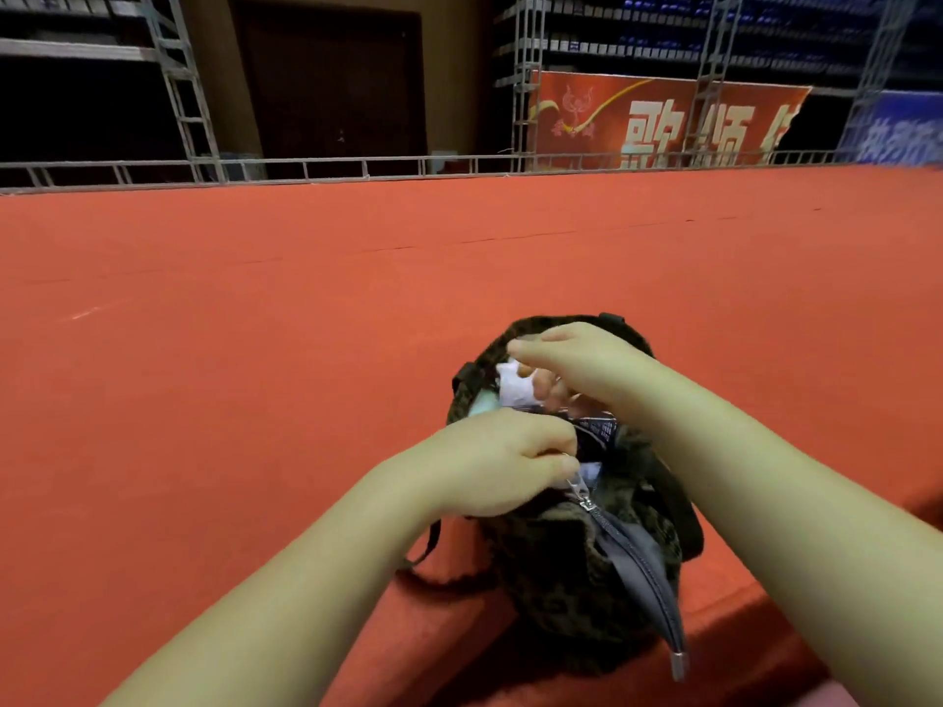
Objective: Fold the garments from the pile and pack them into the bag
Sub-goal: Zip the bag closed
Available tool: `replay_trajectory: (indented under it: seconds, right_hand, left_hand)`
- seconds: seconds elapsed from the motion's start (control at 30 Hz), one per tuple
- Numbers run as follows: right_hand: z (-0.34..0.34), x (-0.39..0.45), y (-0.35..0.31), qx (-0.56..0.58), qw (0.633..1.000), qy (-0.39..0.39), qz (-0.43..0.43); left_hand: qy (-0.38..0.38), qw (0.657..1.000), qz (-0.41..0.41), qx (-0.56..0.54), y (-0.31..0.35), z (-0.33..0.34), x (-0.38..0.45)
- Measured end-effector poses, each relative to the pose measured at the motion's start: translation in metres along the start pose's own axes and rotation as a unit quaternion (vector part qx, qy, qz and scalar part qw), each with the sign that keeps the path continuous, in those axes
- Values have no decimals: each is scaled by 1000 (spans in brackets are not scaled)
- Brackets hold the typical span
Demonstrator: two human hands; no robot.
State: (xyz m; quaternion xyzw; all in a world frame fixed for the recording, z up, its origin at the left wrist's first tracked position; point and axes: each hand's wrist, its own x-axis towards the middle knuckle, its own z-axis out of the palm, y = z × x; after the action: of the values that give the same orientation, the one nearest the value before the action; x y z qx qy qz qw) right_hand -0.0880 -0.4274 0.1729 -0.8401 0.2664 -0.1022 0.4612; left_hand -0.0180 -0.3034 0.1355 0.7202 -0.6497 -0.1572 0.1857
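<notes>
Red carpeted floor; dark fuzzy bag half-zipped, white garments inside. L hand pinching zipper pull; R hand curled, gripping bag's rim.

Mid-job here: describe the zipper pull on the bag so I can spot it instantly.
On the red carpet, find the dark fuzzy bag between the forearms. Along its grey zipper band, closed nearer the camera, sits the small silver zipper pull, just below the left hand. It is the only shiny metal piece beside the open mouth showing white cloth.
</notes>
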Motion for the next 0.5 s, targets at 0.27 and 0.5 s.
replay_trajectory:
  seconds: [0.27, 0.5]
  right_hand:
    - [6, -116, 59, -63, 993, 44, 87]
    - [25, -117, 80, 179, 981, 76, 29]
  left_hand:
    - [-32, 991, -14, -131, -3, 3, 18]
    - [56, 988, 7, -141, 8, 10, 23]
